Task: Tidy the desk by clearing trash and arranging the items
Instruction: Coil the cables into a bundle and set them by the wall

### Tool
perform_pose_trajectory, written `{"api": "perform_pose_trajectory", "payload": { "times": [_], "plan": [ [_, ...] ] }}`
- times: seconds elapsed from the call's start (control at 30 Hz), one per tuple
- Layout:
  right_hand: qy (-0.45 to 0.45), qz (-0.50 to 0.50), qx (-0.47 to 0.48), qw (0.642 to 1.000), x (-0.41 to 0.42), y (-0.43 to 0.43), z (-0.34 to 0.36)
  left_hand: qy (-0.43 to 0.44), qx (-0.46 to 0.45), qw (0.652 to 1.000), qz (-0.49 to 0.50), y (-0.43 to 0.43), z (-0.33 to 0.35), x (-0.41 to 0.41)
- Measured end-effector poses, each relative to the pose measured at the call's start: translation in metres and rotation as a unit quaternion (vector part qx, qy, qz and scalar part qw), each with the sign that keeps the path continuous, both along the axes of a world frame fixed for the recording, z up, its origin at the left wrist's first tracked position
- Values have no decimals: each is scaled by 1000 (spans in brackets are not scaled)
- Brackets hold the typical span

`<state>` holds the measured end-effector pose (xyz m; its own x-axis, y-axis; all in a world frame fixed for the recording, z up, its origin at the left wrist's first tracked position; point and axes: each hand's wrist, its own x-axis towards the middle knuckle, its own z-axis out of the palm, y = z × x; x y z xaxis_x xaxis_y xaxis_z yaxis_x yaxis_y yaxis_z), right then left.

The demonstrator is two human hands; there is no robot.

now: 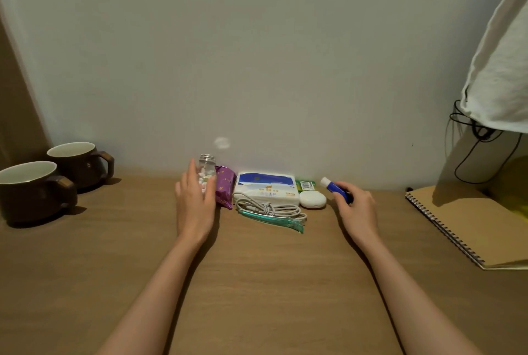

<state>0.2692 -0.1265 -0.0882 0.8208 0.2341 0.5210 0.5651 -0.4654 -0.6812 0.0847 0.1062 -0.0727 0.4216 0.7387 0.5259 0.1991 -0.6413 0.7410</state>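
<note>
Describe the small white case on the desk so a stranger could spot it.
Follow the desk's back edge by the wall to the row of small items. Just right of the tissue pack sits the case, left of the right hand. It alone is smooth, white and pebble-round.

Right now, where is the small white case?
In the head view the white case lies on the desk, right of centre near the wall, between the tissue pack and the right hand, a green packet just behind it.

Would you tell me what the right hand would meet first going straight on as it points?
The right hand, holding the blue tube, would probably meet the green packet; depth is unclear, and the white case lies close by.
</note>
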Motion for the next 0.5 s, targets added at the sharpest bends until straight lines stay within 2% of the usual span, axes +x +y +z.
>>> {"api": "perform_pose_trajectory", "payload": {
  "times": [0.07,0.23,0.5],
  "plan": [
    [-17,51,-5,999,-10,3,2,-2,2,1000,-11,-10,-1,8],
    [-84,131,-99,983,-30,3,-4,2,71,997,-18,-20,-4,15],
    [-86,115,-146,979,-27,-9,-11,-12,63,997,-44,-24,0,5]
  ]
}}
